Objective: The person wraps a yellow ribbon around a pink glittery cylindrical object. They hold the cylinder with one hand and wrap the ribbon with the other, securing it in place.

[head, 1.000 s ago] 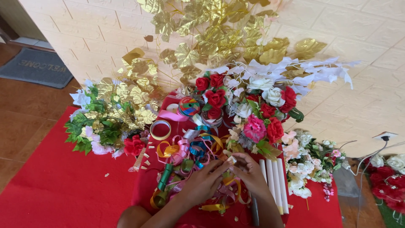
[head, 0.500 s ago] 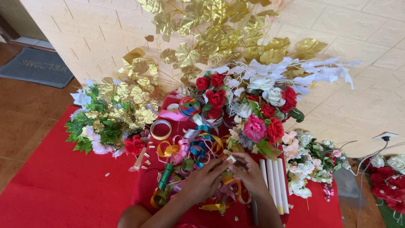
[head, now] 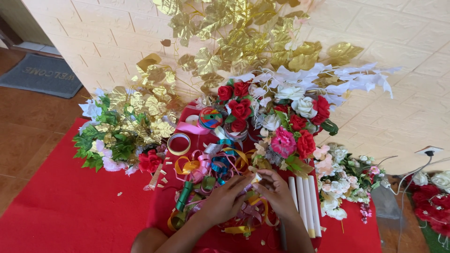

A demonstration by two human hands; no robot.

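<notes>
My left hand (head: 224,200) and my right hand (head: 276,191) meet over a heap of curled coloured ribbons (head: 211,173) on a red cloth. Together their fingertips pinch a small pale piece (head: 256,177), which looks like a bit of paper or petal. Right behind the hands stands a bunch of artificial red, pink and white roses (head: 286,126). Several white candles (head: 305,206) lie beside my right wrist.
Gold leaf sprays (head: 243,37) lean on the cream brick wall. A green and gold flower bunch (head: 122,136) lies at left, tape rolls (head: 179,144) near it. Small white flowers (head: 342,182) and a wall socket with cable (head: 429,152) are at right. A grey doormat (head: 42,75) is far left.
Both hands have stayed over the ribbons, with only slight shifts of the fingers around the small pale piece.
</notes>
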